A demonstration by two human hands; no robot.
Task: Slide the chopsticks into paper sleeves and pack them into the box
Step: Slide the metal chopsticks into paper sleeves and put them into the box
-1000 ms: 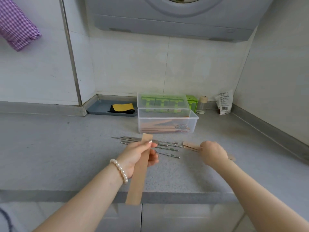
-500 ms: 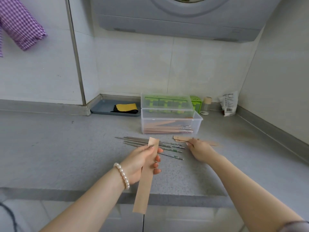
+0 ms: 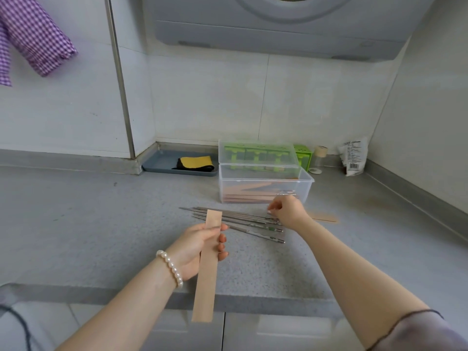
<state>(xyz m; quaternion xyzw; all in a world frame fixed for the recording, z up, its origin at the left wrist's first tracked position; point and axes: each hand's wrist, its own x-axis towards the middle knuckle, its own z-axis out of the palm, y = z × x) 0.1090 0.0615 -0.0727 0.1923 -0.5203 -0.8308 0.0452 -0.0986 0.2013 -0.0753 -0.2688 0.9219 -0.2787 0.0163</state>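
Her left hand (image 3: 196, 245) holds one paper sleeve (image 3: 206, 264) out over the front edge of the bench (image 3: 76, 224), thumb laid across its face and fingers (image 3: 222, 239) curled behind it, so the strip is pinched near its upper end and hangs down past the bench's front edge. A pearl bracelet (image 3: 170, 267) sits on that wrist.

Her right hand (image 3: 288, 211) is down at the far end of the loose metal chopsticks (image 3: 238, 220), which lie in a fanned bundle on the bench just in front of the box. The fingers are bent together at the thick ends of the sticks; from here it looks like a pinch on one or two of them, though I cannot make out the contact for sure. Just right of that hand a spare sleeve (image 3: 325, 218) lies flat on the bench.

The clear plastic box (image 3: 263, 186) stands open toward the back of the bench, with several filled sleeves stacked inside, metal tips showing at their right ends. Its lid (image 3: 257, 154) leans up behind it. Further back, along the wall, there is a grey tray (image 3: 162, 163) with a yellow and black cloth (image 3: 196, 163) on it, a green container (image 3: 302, 154), a small jar (image 3: 319, 158) and a white packet (image 3: 353, 157) toward the back right corner. A purple checked cloth (image 3: 33, 39) hangs at the upper left.
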